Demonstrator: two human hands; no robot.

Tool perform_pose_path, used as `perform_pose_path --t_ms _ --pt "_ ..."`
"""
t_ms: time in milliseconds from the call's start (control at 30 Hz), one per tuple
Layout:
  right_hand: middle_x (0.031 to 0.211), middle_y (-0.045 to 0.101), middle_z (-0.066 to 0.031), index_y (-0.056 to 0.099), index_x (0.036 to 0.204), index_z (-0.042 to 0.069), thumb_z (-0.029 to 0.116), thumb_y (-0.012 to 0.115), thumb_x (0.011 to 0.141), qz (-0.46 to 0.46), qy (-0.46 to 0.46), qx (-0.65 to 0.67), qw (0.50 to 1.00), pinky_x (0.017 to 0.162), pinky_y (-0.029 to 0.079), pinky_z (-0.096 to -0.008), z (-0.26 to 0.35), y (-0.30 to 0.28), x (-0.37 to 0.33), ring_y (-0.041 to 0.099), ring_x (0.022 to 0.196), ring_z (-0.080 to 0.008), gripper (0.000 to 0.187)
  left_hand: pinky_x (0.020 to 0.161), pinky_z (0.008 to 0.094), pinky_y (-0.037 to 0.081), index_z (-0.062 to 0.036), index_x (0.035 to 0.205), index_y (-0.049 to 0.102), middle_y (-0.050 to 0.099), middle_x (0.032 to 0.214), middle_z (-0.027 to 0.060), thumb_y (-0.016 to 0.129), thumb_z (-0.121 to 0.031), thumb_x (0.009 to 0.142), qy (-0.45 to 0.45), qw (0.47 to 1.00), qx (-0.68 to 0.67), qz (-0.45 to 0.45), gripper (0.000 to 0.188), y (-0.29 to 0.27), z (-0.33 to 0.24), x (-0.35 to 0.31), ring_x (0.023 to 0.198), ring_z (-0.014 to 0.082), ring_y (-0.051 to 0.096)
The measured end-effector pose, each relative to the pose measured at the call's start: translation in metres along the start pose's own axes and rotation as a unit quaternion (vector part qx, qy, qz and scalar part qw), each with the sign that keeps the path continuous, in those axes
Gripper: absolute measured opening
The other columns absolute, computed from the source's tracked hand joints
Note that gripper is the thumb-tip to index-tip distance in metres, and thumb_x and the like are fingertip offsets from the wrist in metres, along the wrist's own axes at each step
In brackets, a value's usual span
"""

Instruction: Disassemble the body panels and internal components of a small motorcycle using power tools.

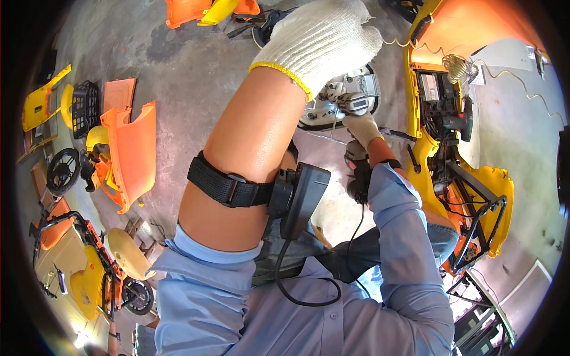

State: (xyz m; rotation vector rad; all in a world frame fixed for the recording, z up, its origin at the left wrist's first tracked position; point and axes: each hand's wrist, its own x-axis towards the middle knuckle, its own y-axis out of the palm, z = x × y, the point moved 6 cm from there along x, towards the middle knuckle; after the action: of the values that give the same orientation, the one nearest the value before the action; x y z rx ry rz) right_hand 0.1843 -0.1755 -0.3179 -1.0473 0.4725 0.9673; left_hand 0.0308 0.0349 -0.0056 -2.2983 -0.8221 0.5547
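Observation:
My left hand [326,41], in a white knit glove with a yellow cuff, reaches far forward, close to the camera. Its fingers are turned away and hidden. Farther down, my right hand [363,129] wears a similar glove. Its fingers are closed beside a thin metal rod [333,123]; what they grip cannot be made out. Just beyond it lies a rounded, dark-rimmed metal piece [369,89] with silvery parts on it, partly covered by the left hand and arm.
An orange and yellow scooter body [423,155] stands at the right, with a cordless drill [457,123] on it and a coiled cord [456,68] above. Orange panels [138,157] and a wheel [63,172] lie left. More orange-yellow pieces [187,12] lie ahead on the concrete floor [178,77].

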Motion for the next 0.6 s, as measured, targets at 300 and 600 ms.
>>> perform_pose_path --t_ms 300,600 --pt "0.064 0.059 -0.0036 0.063 0.084 0.005 0.019 0.066 0.077 -0.002 -0.027 0.061 0.998 0.043 0.04 -0.035 0.0 0.003 -0.009 0.054 0.049 -0.0158 0.016 0.091 0.0493 0.05 -0.006 0.116 0.064 0.068 0.109 0.0244 0.05 -0.035 0.092 -0.026 1.0 0.015 0.009 0.04 -0.002 -0.002 -0.007 0.105 0.04 0.065" --pt "0.063 0.059 -0.0032 0.064 0.078 0.007 0.024 0.068 0.075 -0.043 -0.002 0.037 0.998 0.042 0.039 -0.0334 -0.005 -0.006 -0.014 0.053 0.05 -0.0144 0.018 0.081 0.0477 0.053 -0.004 0.106 0.066 0.071 0.096 0.0205 0.054 -0.03 0.091 0.043 0.993 0.045 -0.104 0.032 0.0 -0.014 -0.016 0.089 0.0358 0.069"
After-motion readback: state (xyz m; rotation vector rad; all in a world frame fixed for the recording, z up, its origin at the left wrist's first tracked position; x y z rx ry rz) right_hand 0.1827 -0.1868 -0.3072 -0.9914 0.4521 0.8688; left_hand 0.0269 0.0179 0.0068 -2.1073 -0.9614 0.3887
